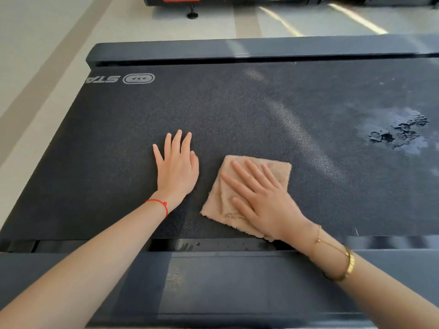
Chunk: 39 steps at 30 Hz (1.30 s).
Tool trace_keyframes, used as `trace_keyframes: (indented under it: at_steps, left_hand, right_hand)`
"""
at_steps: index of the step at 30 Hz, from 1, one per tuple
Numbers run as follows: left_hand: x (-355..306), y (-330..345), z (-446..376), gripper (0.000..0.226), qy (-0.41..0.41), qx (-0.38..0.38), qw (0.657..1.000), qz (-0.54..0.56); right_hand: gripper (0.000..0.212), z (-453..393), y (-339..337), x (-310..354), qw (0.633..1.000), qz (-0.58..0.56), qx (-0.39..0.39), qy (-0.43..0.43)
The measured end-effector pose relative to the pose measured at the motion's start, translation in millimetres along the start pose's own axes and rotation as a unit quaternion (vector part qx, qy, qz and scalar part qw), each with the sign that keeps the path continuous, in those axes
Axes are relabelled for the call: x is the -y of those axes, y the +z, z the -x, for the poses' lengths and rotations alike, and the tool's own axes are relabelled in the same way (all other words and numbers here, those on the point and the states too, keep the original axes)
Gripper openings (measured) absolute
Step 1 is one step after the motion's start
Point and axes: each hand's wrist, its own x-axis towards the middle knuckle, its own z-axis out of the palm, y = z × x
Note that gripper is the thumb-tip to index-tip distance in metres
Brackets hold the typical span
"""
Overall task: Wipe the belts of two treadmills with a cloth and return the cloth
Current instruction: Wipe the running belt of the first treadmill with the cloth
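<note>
Right hand [263, 203] pressed flat, fingers straight and spread, on folded beige cloth [228, 186] lying on dark treadmill belt [237, 110] by its near edge. Left hand [177, 168] just left of the cloth, flat on the belt, fingers straight, gripping nothing. Far left of the cloth, upside-down print reading "STA", cut off, beside an oval logo [139, 79]. Far right of the cloth, a pale wet-looking smear [399, 132].

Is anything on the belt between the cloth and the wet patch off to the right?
Nothing visible. The right hand presses flat on the cloth, and only bare belt lies between it and the wet patch. The left hand rests on the other side.
</note>
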Motion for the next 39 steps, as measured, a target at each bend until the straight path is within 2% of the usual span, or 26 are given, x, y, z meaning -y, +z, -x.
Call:
trace_keyframes:
  at_steps: [3,7,9,11,14,17,20,24,26,29,34,37,39]
  left_hand:
    - [0,0,-1,0.053,0.004,0.005,1.0,0.0]
    - [-11,-2,-5,0.052,0.036,0.005,0.999,0.012]
    - [-22,-2,-10,0.052,0.048,0.009,0.998,0.027]
    - [-32,-1,-16,0.051,0.061,0.01,0.997,0.041]
    - [-46,-2,-23,0.051,0.083,0.018,0.995,0.058]
    - [-56,-1,-27,0.051,0.101,0.031,0.992,0.072]
    - [-65,1,-28,0.051,0.123,0.047,0.989,0.071]
    - [-78,4,-32,0.052,0.144,0.057,0.986,0.061]
    - [-87,7,-35,0.052,0.144,0.055,0.986,0.06]
    - [-98,11,-39,0.052,0.131,0.054,0.988,0.065]
    - [-105,20,-44,0.052,0.103,0.05,0.992,0.056]
    - [-108,26,-45,0.052,0.084,0.033,0.995,0.052]
    - [-108,30,-45,0.053,0.075,0.022,0.996,0.045]
  right_hand:
    - [0.055,4,-7,-48,0.994,0.019,-0.013,0.108]
    - [0.057,-39,-26,-96,0.966,-0.016,-0.003,0.258]
    - [0.059,-56,-26,-87,0.968,-0.01,0.008,0.251]
    - [0.059,-53,-18,-63,0.981,-0.003,0.012,0.191]
    - [0.058,-21,-10,-30,0.993,0.009,0.01,0.116]
    - [0.058,16,-9,-14,0.995,-0.003,-0.002,0.104]
    - [0.058,42,-9,-29,0.988,-0.005,-0.005,0.155]
    - [0.058,35,-22,-87,0.955,-0.022,-0.013,0.297]
    - [0.059,22,-27,-101,0.949,-0.021,-0.01,0.315]
    - [0.059,18,-22,-91,0.967,0.0,-0.003,0.256]
    - [0.058,58,-11,-58,0.997,0.008,0.012,0.076]
    - [0.057,70,-12,-75,0.999,0.01,0.008,0.037]
    - [0.058,59,-17,-106,0.998,0.002,-0.004,0.057]
